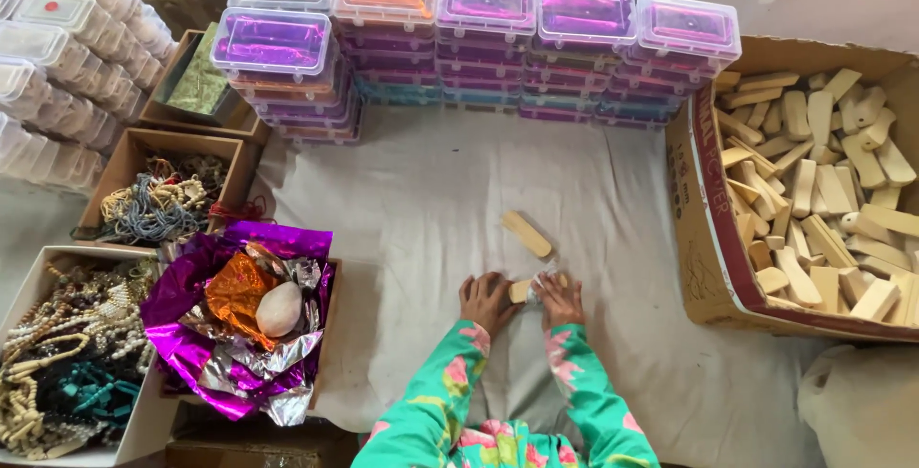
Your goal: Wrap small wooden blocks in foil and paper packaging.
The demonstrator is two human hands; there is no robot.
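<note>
My left hand [485, 300] and my right hand [560, 300] rest close together on the white cloth [431, 200], in green floral sleeves. Between them they hold a small pale wooden piece [522, 290], with a bit of clear wrap at my right fingers. A second flat wooden piece [526, 234] lies loose on the cloth just beyond my hands, touched by neither.
A cardboard box [704, 238] full of wooden pieces stands at the right. Stacks of clear-lidded plastic boxes [479, 47] line the far side. At the left are a box of purple and orange foil [239, 315], boxes of beaded strings [67, 363] and stacked white containers [57, 56].
</note>
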